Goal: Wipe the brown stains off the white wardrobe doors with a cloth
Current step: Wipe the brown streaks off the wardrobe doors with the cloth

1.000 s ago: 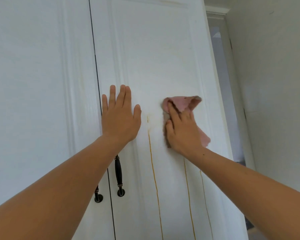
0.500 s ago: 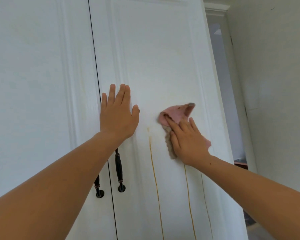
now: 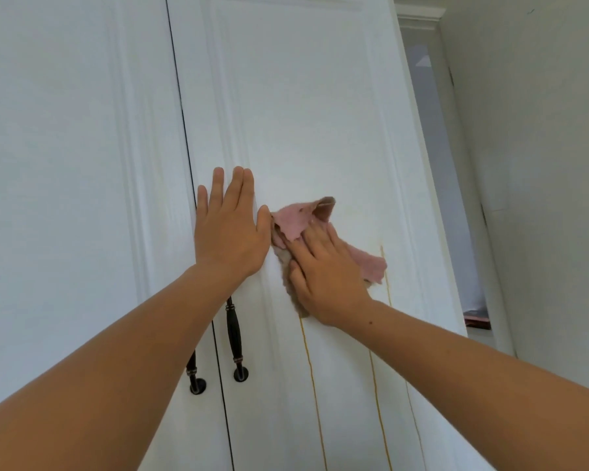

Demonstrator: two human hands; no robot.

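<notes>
**Desk:** What's filling your view, biggest first?

**Me:** I'm looking up at two white panels, the left wardrobe door (image 3: 65,164) and the right wardrobe door (image 3: 303,113), which are meeting at a thin dark gap (image 3: 181,107). A pale wall (image 3: 541,164) is standing off to the right, with a doorway (image 3: 432,147) showing between it and the wardrobe's edge.

**Desk:** And the grips?

**Me:** Both are working on the right door. The left grip (image 3: 230,232) is lying released, fingers straight, palm flat on the door just beside the gap. The right grip (image 3: 327,277) is released too. Its fingers are stretching out and pressing the pink cloth (image 3: 293,222) against the panel, not curling round it.

**Desk:** Where's the cloth sitting against that grip?

**Me:** Underneath it. It's poking out above the fingertips and past the hand's right side. Its left corner is touching the left grip's thumb.

**Desk:** Room to move?

**Me:** I'm seeing bare panel above, and to the right as far as the raised moulding (image 3: 386,147). The right-door handle (image 3: 234,334) and the left-door handle (image 3: 193,372) are hanging below the left wrist, either side of the gap. The left streak (image 3: 312,385), thin and brown, is running down from under the cloth. The right streak (image 3: 377,396) is starting just beside the cloth's right edge and passing behind my forearm.
</notes>
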